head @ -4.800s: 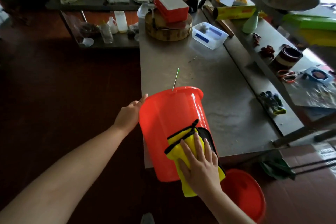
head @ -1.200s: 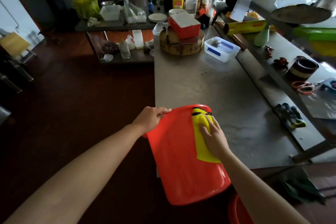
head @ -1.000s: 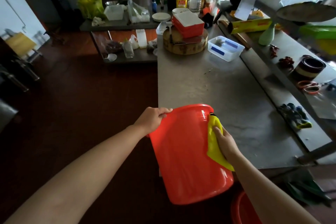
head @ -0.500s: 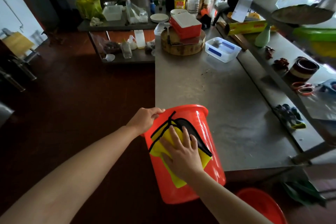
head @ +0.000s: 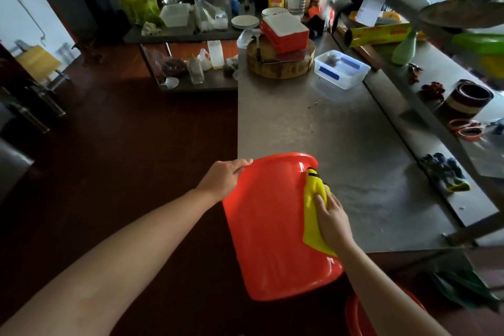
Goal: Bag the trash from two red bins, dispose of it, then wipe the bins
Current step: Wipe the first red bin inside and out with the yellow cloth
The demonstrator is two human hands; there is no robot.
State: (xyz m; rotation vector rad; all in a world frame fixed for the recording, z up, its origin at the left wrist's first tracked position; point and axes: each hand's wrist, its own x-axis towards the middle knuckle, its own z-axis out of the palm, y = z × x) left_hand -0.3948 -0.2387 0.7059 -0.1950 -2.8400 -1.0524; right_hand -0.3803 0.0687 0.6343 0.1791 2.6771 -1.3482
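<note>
Wiping red bin (head: 267, 226) at table (head: 341, 144) edge: gripping rim with left hand (head: 225, 179), pressing yellow cloth (head: 311, 221) under flat right hand (head: 334, 222); keep strokes overlapping, working away from left hand.

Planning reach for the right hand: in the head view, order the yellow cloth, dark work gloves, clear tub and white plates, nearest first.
1. yellow cloth: under the right hand, against the red bin.
2. work gloves: on the right ledge.
3. clear tub: far end of the table.
4. white plates: back shelf.
</note>
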